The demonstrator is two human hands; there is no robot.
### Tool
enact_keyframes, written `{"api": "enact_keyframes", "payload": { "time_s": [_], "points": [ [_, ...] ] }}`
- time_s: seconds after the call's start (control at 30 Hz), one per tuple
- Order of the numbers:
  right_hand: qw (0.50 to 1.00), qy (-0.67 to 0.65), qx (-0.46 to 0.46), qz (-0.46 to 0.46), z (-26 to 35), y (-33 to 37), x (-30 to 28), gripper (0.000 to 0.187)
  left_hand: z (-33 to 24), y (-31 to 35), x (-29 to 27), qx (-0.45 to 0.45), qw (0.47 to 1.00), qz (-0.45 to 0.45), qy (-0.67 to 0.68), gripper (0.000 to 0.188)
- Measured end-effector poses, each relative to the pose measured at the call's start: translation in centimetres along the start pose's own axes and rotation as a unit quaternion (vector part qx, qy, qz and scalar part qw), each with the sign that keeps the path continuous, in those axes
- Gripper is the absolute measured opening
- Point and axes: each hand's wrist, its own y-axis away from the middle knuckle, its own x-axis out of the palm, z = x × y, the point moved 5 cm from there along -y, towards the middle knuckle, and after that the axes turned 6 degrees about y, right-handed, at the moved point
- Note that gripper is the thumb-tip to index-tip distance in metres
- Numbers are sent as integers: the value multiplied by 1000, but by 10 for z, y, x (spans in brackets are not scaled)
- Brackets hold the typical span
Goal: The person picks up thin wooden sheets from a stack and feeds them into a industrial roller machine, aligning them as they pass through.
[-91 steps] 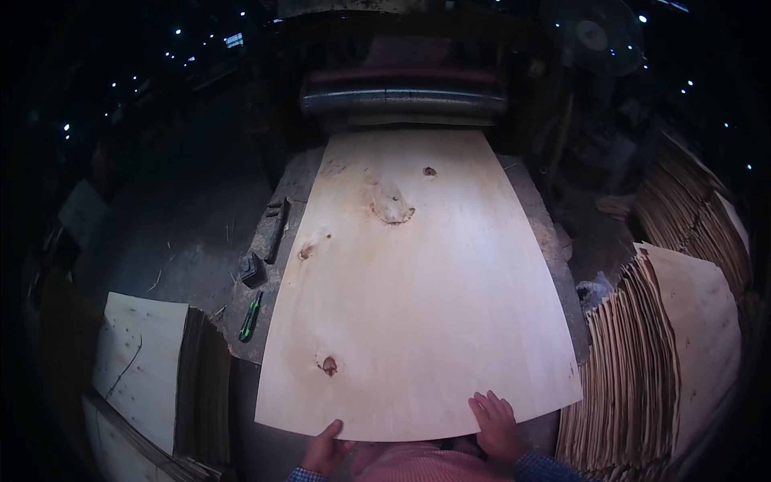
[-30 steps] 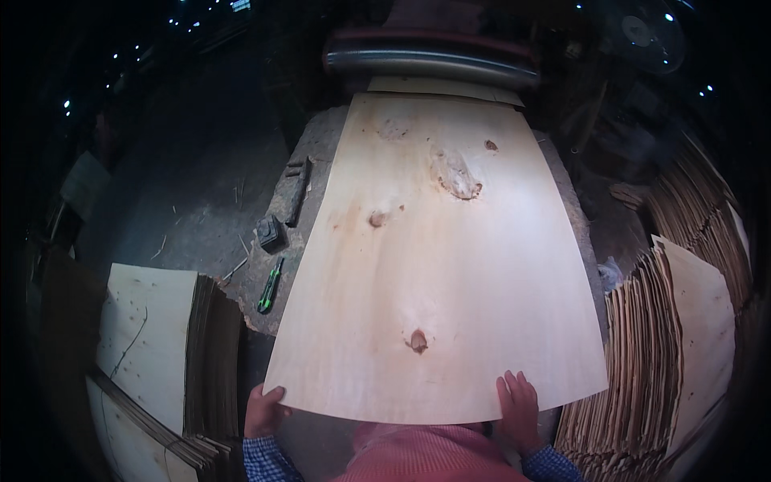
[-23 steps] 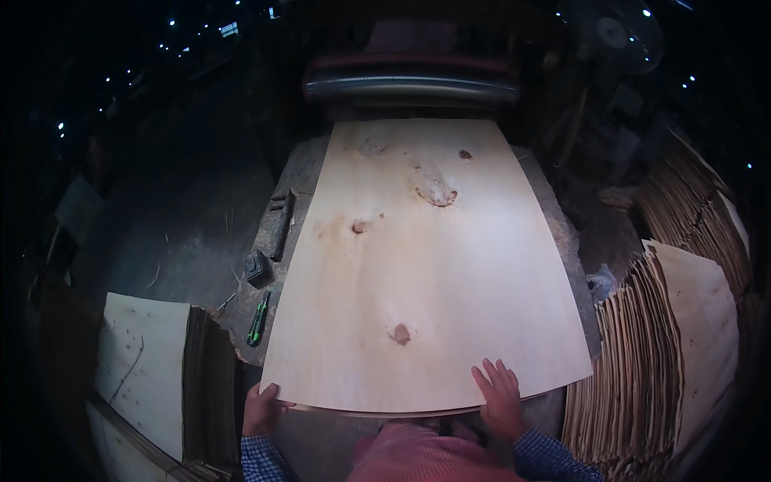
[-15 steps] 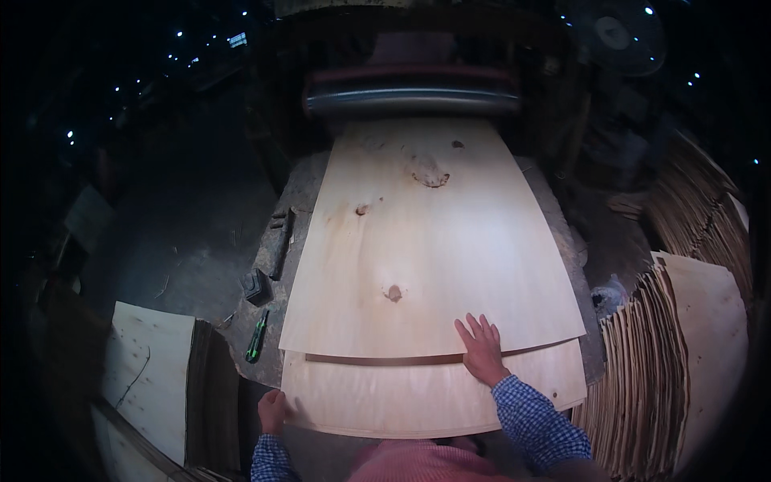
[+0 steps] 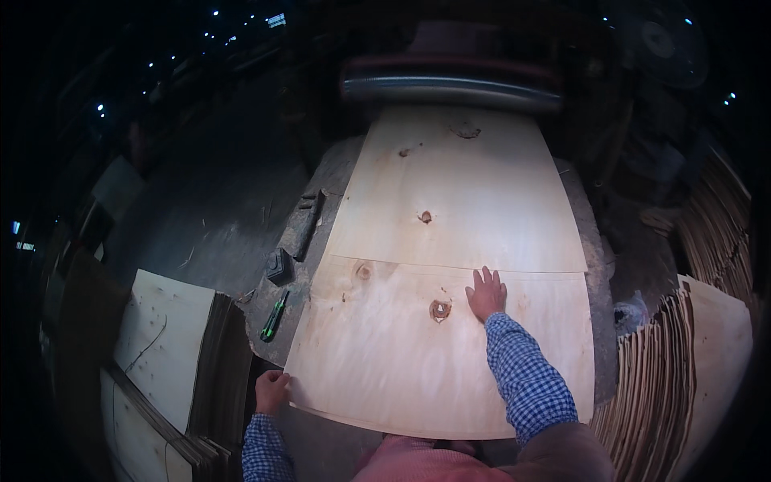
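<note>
A pale wood veneer sheet (image 5: 474, 353) with a dark-ringed knot hole lies nearest to me. Fingers of my left hand (image 5: 273, 391) are closed at its near left edge. Laid flat with fingers spread, my right hand (image 5: 487, 295) presses near the sheet's far edge, by the seam with a second veneer sheet (image 5: 482, 193). That farther sheet has several knots and reaches away to a shiny metal roller (image 5: 454, 87). Whether the two sheets overlap at the seam I cannot tell.
Both sheets lie on a worn table (image 5: 285, 309), with a green utility knife (image 5: 275, 316) and a dark block (image 5: 279, 267) on its left side. Veneer stacks stand at left (image 5: 161, 345) and right (image 5: 666, 377). A plastic bag (image 5: 632, 312) sits by the right stack.
The farther sheet has slid away toward the roller, baring more of the nearer sheet. My right hand has moved forward; my left stays at the near left edge. The view has shifted.
</note>
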Motion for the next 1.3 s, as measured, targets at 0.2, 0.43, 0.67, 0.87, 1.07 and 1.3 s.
{"api": "enact_keyframes", "payload": {
  "time_s": [0.2,0.43,0.67,0.87,1.07,1.3],
  "points": [
    [996,-12,-87,-11,29,198,-19,59,-22,22,1,-57,979,192,49,32],
    [987,-55,-92,123,51,368,-73,77,-125,78,-14,-7,919,276,283,21],
    [993,-72,-90,-11,29,334,-177,74,-157,113,-55,119,837,357,396,34],
    [990,-81,-73,90,61,386,-126,77,-27,100,-53,-91,960,229,133,38],
    [994,-42,-81,58,57,398,-145,76,-18,95,-73,-46,955,230,184,30],
    [993,-82,-74,37,56,338,-139,80,-80,54,-44,-3,941,212,262,28]
  ]
}}
